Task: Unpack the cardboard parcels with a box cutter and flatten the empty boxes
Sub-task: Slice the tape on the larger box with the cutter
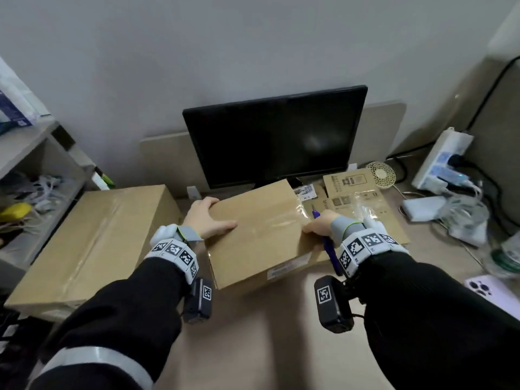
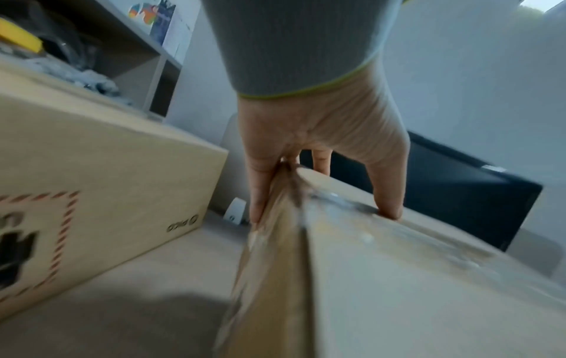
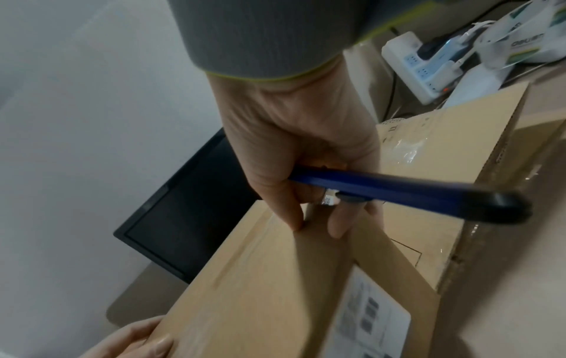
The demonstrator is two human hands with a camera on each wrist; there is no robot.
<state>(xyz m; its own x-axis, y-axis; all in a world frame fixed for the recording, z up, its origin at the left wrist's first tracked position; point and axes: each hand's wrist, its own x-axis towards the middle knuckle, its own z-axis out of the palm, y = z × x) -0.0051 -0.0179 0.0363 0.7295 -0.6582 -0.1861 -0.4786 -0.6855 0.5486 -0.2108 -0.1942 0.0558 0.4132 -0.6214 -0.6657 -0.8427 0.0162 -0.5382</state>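
Your beige bench (image 1: 281, 347) carries a large sealed box (image 1: 92, 243) at left; a dark monitor (image 1: 275, 139) at the back; flattened cardboard (image 1: 363, 204), a power strip (image 1: 441, 161) and a lilac phone (image 1: 489, 291) at right.

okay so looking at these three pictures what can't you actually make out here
- Blade of the box cutter: right wrist view, the right hand covers that end; the head view shows it too small.
- What is in the parcel: every view, flaps closed.
- Shipping label print: right wrist view, blurred.
- Left hand fingertips: left wrist view, behind the parcel's edge.
- Large box near end: head view, the sleeve covers it.
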